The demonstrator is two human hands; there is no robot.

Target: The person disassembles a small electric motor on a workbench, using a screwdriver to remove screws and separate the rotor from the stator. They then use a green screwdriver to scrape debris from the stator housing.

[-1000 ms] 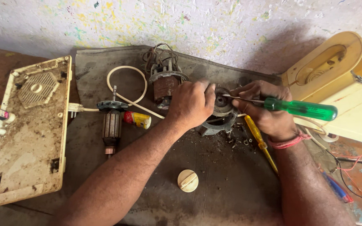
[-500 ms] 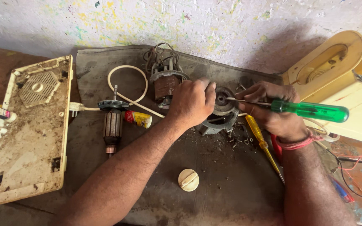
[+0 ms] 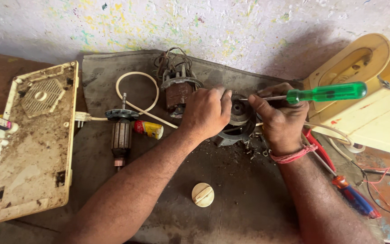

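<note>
On the grimy grey mat [image 3: 231,199], our left hand [image 3: 206,113] clamps the round dark metal motor housing [image 3: 238,122] while our right hand [image 3: 280,119] grips a green-handled screwdriver [image 3: 326,92], shaft level.

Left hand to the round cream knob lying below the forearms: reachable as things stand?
Probably yes. The cream knob lies alone on the dark mat, nothing on top of it or beside it. The left hand rests on the motor housing, so it would have to let go and draw back first.
</note>
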